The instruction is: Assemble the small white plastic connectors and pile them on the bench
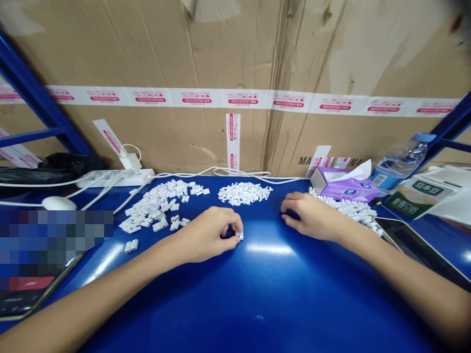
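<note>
My left hand point(213, 233) is closed in a pinch above the blue tabletop. Between its thumb and index finger sits a small white plastic connector piece point(240, 235), partly covered by the fingertips. To the right, my right hand point(309, 213) rests low over the table with its fingers half curled and the thumb apart from them; nothing shows in it. A heap of white plastic block pieces point(152, 206) lies left of my left hand. Beyond and between both hands is a pile of smaller white bits point(245, 193). More white pieces point(355, 211) lie behind my right wrist.
A purple tissue pack point(346, 184), a water bottle point(399, 164), a green and white carton point(419, 193) and a phone point(419, 245) stand or lie at the right. A power strip point(106, 177) with white cables is at the back left, before a cardboard wall point(165, 54).
</note>
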`<action>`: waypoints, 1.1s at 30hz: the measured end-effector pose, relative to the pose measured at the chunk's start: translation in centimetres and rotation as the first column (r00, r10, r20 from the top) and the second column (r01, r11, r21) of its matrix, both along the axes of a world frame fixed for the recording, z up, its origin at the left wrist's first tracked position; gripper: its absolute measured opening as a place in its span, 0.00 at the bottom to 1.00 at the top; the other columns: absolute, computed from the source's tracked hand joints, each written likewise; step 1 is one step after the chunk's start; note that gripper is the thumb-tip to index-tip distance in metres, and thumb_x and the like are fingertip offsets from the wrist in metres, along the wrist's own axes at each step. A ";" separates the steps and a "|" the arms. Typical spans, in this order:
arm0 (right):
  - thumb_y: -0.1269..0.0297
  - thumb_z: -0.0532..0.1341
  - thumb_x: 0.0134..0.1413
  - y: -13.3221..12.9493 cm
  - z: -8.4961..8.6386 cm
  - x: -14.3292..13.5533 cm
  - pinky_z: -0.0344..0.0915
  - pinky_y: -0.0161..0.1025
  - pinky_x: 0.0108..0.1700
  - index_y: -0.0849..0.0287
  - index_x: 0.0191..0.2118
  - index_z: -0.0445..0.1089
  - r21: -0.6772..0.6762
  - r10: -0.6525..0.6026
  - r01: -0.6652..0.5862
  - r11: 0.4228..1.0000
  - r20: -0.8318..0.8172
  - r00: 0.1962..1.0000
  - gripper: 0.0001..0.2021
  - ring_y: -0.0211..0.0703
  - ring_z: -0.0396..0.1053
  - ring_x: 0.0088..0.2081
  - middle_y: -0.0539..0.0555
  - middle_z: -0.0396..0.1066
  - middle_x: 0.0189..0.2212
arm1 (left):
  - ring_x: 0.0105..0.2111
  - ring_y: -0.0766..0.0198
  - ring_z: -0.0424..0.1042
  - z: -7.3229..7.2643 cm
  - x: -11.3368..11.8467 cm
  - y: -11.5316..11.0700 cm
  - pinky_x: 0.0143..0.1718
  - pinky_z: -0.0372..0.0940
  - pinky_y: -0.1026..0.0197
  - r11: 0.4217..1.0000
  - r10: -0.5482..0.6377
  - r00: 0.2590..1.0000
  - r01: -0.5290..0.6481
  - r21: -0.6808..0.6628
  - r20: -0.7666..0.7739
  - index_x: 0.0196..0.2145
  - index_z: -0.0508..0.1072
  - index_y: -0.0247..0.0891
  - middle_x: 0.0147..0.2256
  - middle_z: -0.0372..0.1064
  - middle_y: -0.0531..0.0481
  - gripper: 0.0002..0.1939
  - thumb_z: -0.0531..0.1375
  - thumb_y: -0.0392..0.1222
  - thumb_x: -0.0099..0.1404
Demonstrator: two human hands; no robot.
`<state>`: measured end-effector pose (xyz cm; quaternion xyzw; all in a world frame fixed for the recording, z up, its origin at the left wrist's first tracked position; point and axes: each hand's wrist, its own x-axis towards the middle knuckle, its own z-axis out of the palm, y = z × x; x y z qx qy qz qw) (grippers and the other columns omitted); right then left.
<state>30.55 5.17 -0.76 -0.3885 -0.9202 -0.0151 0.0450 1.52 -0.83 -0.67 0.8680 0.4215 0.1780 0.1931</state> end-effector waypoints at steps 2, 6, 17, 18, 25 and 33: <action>0.69 0.58 0.61 -0.1 0.0 0.0 0.64 0.43 0.43 0.60 0.38 0.72 -0.005 0.006 -0.006 1.000 -0.009 1.000 0.05 0.49 0.71 0.40 0.59 0.73 0.38 | 0.27 0.65 0.67 0.1 -0.6 0.5 0.28 0.60 0.62 1.000 0.028 0.999 -0.028 0.013 -0.034 0.36 0.77 0.39 0.32 0.73 0.52 0.04 0.62 0.37 0.63; 0.70 0.58 0.60 -0.1 -0.1 -0.1 0.64 0.43 0.43 0.59 0.37 0.72 0.000 0.023 -0.023 1.000 -0.032 0.999 0.05 0.50 0.71 0.39 0.59 0.73 0.37 | 0.26 0.66 0.67 0.2 -1.0 0.7 0.27 0.59 0.62 0.998 0.058 0.997 -0.057 0.041 -0.042 0.36 0.78 0.39 0.30 0.72 0.52 0.04 0.62 0.39 0.65; 0.72 0.60 0.57 0.6 -1.9 -0.6 0.62 0.37 0.37 0.60 0.37 0.72 -0.068 0.052 -0.078 0.995 -0.316 0.947 0.04 0.41 0.67 0.33 0.54 0.70 0.34 | 0.28 0.63 0.68 -0.6 0.0 0.7 0.30 0.63 0.60 0.984 0.165 0.985 -0.161 -0.074 0.043 0.47 0.76 0.39 0.33 0.71 0.51 0.19 0.69 0.47 0.60; 0.72 0.60 0.57 0.8 -2.1 -0.6 0.61 0.36 0.36 0.60 0.37 0.72 -0.068 0.048 -0.074 0.995 -0.332 0.942 0.04 0.40 0.66 0.32 0.53 0.70 0.32 | 0.28 0.63 0.68 -0.6 -0.1 0.8 0.31 0.63 0.60 0.985 0.158 0.987 -0.155 -0.079 0.031 0.47 0.76 0.38 0.33 0.72 0.51 0.19 0.69 0.48 0.60; 0.70 0.60 0.57 1.4 -2.5 -0.8 0.58 0.36 0.35 0.59 0.41 0.74 -0.058 -0.020 0.002 0.998 -0.321 0.947 0.08 0.40 0.65 0.30 0.51 0.69 0.29 | 0.29 0.63 0.68 -1.0 -0.1 0.9 0.31 0.63 0.60 0.992 0.118 0.992 -0.115 -0.059 0.050 0.39 0.81 0.41 0.33 0.73 0.50 0.10 0.64 0.47 0.64; 0.69 0.59 0.58 1.3 -2.6 -0.8 0.57 0.36 0.34 0.58 0.41 0.74 -0.063 -0.033 0.013 0.998 -0.336 0.941 0.07 0.39 0.64 0.28 0.49 0.68 0.27 | 0.29 0.63 0.68 -1.1 0.7 0.4 0.32 0.62 0.59 0.987 0.158 0.986 -0.157 -0.018 0.051 0.42 0.81 0.42 0.35 0.73 0.49 0.11 0.65 0.47 0.64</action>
